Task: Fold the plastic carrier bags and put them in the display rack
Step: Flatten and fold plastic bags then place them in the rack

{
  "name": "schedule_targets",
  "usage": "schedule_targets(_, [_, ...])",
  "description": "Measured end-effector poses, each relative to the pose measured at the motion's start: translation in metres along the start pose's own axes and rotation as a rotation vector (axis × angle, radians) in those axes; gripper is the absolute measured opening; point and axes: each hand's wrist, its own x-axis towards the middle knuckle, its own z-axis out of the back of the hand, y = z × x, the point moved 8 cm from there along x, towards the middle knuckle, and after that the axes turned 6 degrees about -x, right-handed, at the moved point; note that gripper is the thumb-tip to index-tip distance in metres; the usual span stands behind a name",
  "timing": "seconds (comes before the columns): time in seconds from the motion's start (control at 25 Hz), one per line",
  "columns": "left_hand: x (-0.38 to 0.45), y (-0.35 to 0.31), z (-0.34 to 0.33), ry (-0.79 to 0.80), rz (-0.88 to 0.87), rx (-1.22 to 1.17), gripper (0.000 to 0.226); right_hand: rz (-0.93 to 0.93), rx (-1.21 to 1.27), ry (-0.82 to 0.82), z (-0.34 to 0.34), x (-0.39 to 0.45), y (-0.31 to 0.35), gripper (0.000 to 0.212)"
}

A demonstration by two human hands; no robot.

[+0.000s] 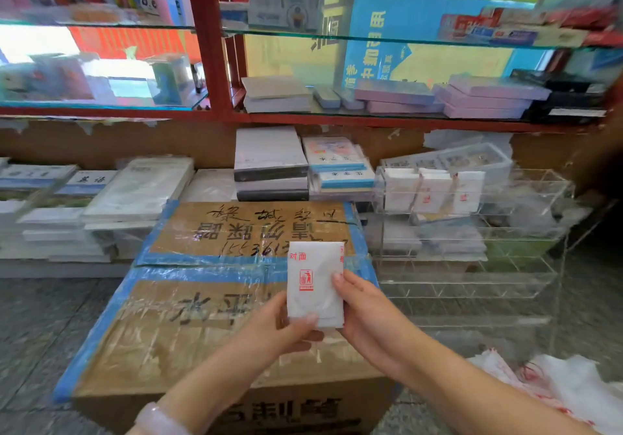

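Nearest, the left hand (286, 328) and the right hand (365, 313) hold a folded bag (315, 283) upright between them, above the cardboard box (188, 326). The left thumb presses on the bag's lower front edge with the fingers behind; the right thumb lies on its right edge, the fingers wrapped out of sight at the back. The bag is a white rectangle with red print, its top edge free and clear of the box. A pale bracelet (158, 417) sits on the left wrist, cut off by the bottom of the frame.

At the lower right, a heap of loose bags (559, 387) lies crumpled, partly cut by the frame edge.

The box top is wide and flat, bound in blue tape, with bare room to the left of the hands. Right of the box stands the clear display rack (472, 266); its front lower tiers look open, though the clear walls are hard to trace. Its back top tier holds three folded bags in the rack (431, 192), standing side by side.

Behind, stacked notebooks (269, 165) and red-framed glass shelves (209, 64) are blurred.
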Motion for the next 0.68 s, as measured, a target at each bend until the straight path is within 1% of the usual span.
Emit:
schedule_targets(0.04, [0.010, -0.004, -0.008, -0.024, -0.018, 0.040, 0.022, 0.025, -0.077, -0.053, 0.010, 0.000, 0.009, 0.029])
schedule_targets(0.08, [0.019, -0.010, -0.017, -0.038, -0.038, 0.071, 0.012, 0.058, -0.219, -0.121, 0.024, -0.001, 0.020, 0.024])
schedule_targets(0.16, [0.035, -0.020, -0.030, -0.037, -0.079, 0.137, 0.008, 0.135, -0.539, -0.222, 0.050, -0.002, 0.053, 0.019])
schedule_targets(0.2, [0.046, -0.024, -0.039, -0.013, -0.094, 0.185, 0.009, 0.169, -0.680, -0.230, 0.062, -0.004, 0.073, 0.019])
schedule_targets(0.28, [0.069, -0.027, -0.056, 0.048, -0.111, 0.298, 0.014, 0.162, -0.950, -0.153, 0.078, -0.007, 0.106, 0.015])
schedule_targets(0.36, [0.091, -0.029, -0.074, 0.104, -0.125, 0.381, 0.019, 0.085, -1.244, -0.070, 0.095, -0.006, 0.122, 0.013])
schedule_targets(0.44, [0.108, -0.030, -0.090, 0.115, -0.118, 0.325, 0.023, 0.056, -1.469, -0.045, 0.112, -0.002, 0.130, 0.018])
schedule_targets(0.48, [0.113, -0.031, -0.098, 0.128, -0.111, 0.248, 0.029, 0.062, -1.506, -0.053, 0.119, -0.001, 0.135, 0.017])
schedule_targets(0.56, [0.122, -0.033, -0.120, 0.204, -0.099, 0.077, 0.042, 0.075, -1.484, -0.077, 0.137, -0.001, 0.143, 0.011])
schedule_targets(0.64, [0.132, -0.034, -0.139, 0.246, -0.083, -0.020, 0.053, 0.043, -1.441, -0.062, 0.153, 0.000, 0.151, 0.025])
schedule_targets(0.68, [0.138, -0.034, -0.144, 0.226, -0.080, -0.049, 0.054, 0.026, -1.424, -0.046, 0.163, 0.001, 0.155, 0.028])
